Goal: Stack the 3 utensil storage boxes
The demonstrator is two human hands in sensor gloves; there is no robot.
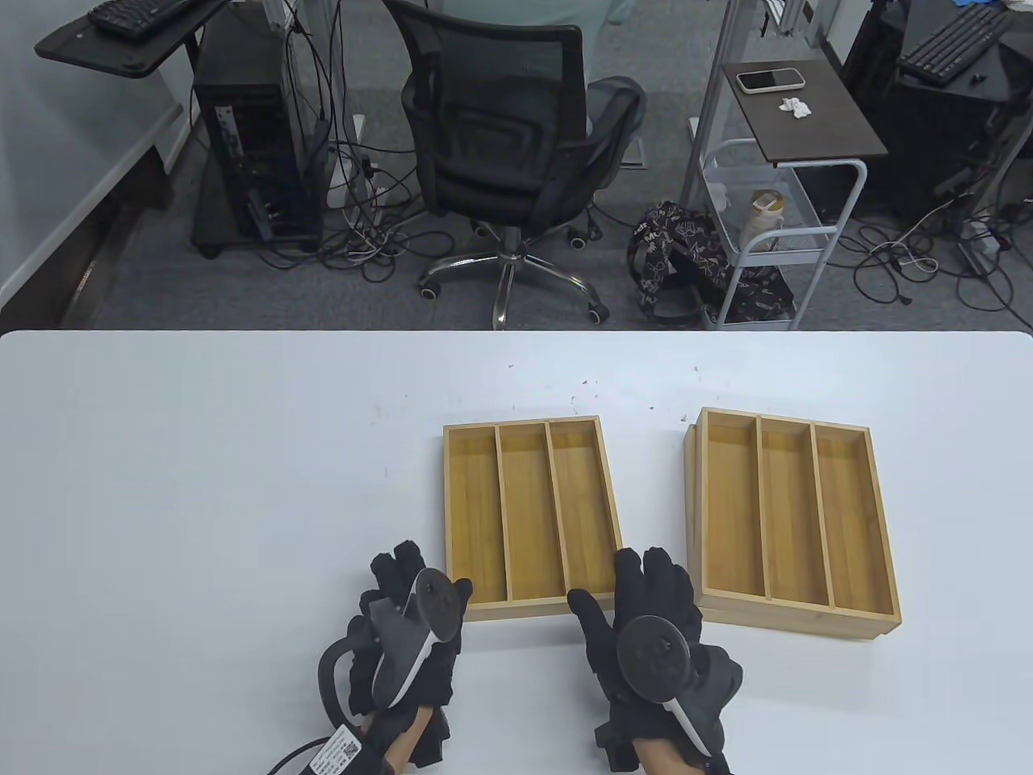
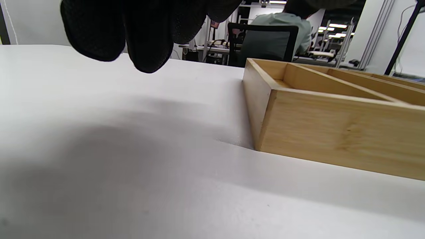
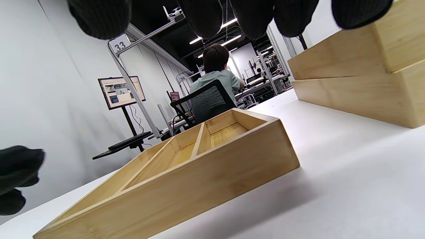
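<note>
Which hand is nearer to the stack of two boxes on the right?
Right. The right hand sits between the single box and the stack; the left hand is beyond the single box's far corner.

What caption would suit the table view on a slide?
Two gloved hands, left and right, flank a single wooden tray; two more trays sit stacked nearby.

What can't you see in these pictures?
- Bottom box: table view, the top box covers all but an edge.
- Left hand: its fingers are hidden under the tracker; left wrist view cuts them off at the top.
- Single box: left wrist view, cut off at the right edge.
</note>
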